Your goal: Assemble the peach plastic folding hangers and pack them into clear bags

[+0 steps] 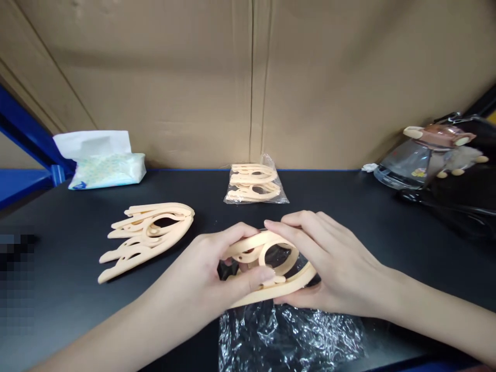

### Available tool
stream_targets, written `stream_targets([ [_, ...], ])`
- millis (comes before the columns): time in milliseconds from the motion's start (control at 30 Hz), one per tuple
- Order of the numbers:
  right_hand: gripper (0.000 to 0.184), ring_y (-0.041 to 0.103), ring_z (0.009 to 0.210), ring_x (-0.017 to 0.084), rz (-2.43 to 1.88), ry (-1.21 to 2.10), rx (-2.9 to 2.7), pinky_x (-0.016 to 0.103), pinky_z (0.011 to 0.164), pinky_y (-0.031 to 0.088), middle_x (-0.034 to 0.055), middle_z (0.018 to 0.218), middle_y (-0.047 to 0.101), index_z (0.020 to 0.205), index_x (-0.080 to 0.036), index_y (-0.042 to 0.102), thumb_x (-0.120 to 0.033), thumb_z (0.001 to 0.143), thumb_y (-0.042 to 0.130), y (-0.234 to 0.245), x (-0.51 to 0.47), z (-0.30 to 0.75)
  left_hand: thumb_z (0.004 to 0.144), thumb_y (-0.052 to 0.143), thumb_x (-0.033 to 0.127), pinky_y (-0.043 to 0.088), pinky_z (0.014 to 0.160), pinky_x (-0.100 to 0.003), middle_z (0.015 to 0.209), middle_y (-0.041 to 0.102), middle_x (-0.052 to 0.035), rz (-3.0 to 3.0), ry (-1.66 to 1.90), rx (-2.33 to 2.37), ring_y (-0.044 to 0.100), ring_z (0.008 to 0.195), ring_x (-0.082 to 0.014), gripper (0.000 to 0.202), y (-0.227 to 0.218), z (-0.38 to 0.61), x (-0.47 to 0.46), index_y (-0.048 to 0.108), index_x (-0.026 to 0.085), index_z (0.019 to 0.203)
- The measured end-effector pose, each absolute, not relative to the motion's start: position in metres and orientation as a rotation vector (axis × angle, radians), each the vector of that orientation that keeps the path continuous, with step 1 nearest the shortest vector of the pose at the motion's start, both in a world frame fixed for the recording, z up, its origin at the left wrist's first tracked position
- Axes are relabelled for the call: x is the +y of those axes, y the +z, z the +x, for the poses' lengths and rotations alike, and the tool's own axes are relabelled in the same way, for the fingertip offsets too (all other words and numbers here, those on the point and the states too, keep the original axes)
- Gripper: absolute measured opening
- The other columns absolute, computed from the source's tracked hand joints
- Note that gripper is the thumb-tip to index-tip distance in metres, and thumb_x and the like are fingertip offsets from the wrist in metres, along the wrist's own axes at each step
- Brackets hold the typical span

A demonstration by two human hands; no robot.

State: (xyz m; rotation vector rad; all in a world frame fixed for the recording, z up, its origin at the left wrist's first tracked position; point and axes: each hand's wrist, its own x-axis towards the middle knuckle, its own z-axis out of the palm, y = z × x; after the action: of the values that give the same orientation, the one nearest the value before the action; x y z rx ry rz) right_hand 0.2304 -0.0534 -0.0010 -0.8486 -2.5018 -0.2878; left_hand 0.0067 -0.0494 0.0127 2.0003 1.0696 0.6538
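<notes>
Both grips are engaged on one cream hanger bundle point(298, 284), located at the centre of the near part of the table point(205, 191). The left hand point(220, 268) grasps the bundle from the 9 o'clock side, thumb laid across the near face and fingers at the upper edge. The right hand point(337, 268) grasps the rounded end from the 3 o'clock side, fingertips over the top and thumb beneath. At 6 o'clock, below the hands, lies crumpled clear plastic film point(287, 336); contact between film and bundle cannot be determined. Between 9 and 10 o'clock, a loose hanger set point(178, 237) rests fanned out, rounded end toward the hands. At 12 o'clock, near the rear edge, a clear bag point(282, 197) contains further cream hangers point(253, 178). The table surface is matt black, with a blue strip point(186, 170) along the rear. At 10 o'clock stands a soft tissue pack point(112, 168), a white sheet protruding from its top. At 2 o'clock, a transparent container point(403, 163) with a brownish top sits at the rear, a small white scrap point(369, 168) just beside it. Black cable point(457, 206) lies between 2 and 3 o'clock. The rear is closed off by brown cardboard point(174, 93) with a vertical seam near 12 o'clock; a blue frame point(23, 124) stands at the far left.
</notes>
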Motion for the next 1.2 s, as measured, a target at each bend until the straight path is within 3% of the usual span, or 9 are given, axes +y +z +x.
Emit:
stream_targets([
  [133,0.077,0.060,0.099,0.028,-0.797,-0.336,-2.525,0.040,0.078,0.050,0.0166,0.116,0.063,0.134,-0.005,0.047,-0.050,0.078,0.073,0.000,-0.056,0.228,0.082,0.069,0.036,0.049,0.063,-0.021,0.080,0.073,0.0033,1.644,0.573,1.054,0.065,0.075,-0.0153,0.015,0.016,0.007,-0.046,0.067,0.021,0.080],
  [367,0.067,0.059,0.099,0.027,-0.809,-0.324,-2.545,0.040,0.077,0.049,0.0151,0.118,0.063,0.134,-0.005,0.048,-0.045,0.083,0.068,-0.003,-0.055,0.226,0.075,0.076,0.031,0.042,0.059,-0.016,0.068,0.063,0.0058,1.468,0.528,1.014,0.055,0.065,-0.0092,0.015,0.012,0.002,-0.042,0.067,0.019,0.071],
  [633,0.080,0.057,0.102,0.027,-0.807,-0.322,-2.575,0.038,0.081,0.048,0.0137,0.119,0.060,0.137,-0.004,0.044,-0.044,0.075,0.077,-0.002,-0.058,0.227,0.073,0.073,0.055,0.047,0.068,-0.023,0.085,0.074,-0.0012,1.457,0.445,1.136,0.065,0.081,-0.0184,0.038,0.009,0.002,-0.039,0.070,0.018,0.079],
  [800,0.069,0.057,0.104,0.028,-0.809,-0.354,-2.566,0.038,0.081,0.046,0.0151,0.119,0.061,0.134,-0.003,0.045,-0.041,0.082,0.069,0.001,-0.055,0.227,0.082,0.063,0.057,0.047,0.060,-0.023,0.080,0.070,0.0014,1.703,0.510,1.138,0.063,0.074,-0.0167,0.037,0.012,0.004,-0.041,0.069,0.021,0.086],
  [900,0.066,0.058,0.104,0.028,-0.906,-0.440,-2.525,0.039,0.080,0.047,0.0161,0.120,0.060,0.134,-0.005,0.046,-0.044,0.085,0.065,0.009,-0.054,0.243,0.089,0.055,0.055,0.050,0.064,-0.023,0.095,0.070,0.0032,1.906,0.617,1.184,0.065,0.085,-0.0180,0.033,0.015,-0.001,-0.043,0.064,0.029,0.107],
  [1000,0.062,0.057,0.109,0.029,-1.159,-0.474,-2.452,0.040,0.085,0.047,0.0161,0.123,0.058,0.135,-0.009,0.046,-0.046,0.088,0.062,0.016,-0.059,0.277,0.090,0.053,0.056,0.055,0.079,-0.030,0.122,0.065,0.0024,2.156,0.600,1.256,0.064,0.104,-0.0220,0.042,0.015,-0.014,-0.045,0.053,0.035,0.126],
  [1100,0.061,0.057,0.109,0.031,-1.384,-0.594,-2.372,0.043,0.087,0.048,0.0163,0.124,0.057,0.132,-0.011,0.049,-0.056,0.091,0.055,0.015,-0.070,0.313,0.083,0.062,0.060,0.049,0.103,-0.044,0.149,0.047,0.0002,2.472,0.401,1.211,0.051,0.130,-0.0300,0.072,0.002,-0.031,-0.050,0.034,0.038,0.145],
  [1200,0.064,0.061,0.099,0.030,-1.518,-0.675,-2.405,0.044,0.082,0.049,0.0131,0.117,0.060,0.125,-0.014,0.053,-0.067,0.091,0.042,0.009,-0.084,0.334,0.079,0.063,0.066,0.040,0.112,-0.054,0.161,0.027,-0.0001,2.652,0.255,1.169,0.032,0.144,-0.0347,0.094,-0.019,-0.042,-0.056,0.013,0.039,0.154],
])
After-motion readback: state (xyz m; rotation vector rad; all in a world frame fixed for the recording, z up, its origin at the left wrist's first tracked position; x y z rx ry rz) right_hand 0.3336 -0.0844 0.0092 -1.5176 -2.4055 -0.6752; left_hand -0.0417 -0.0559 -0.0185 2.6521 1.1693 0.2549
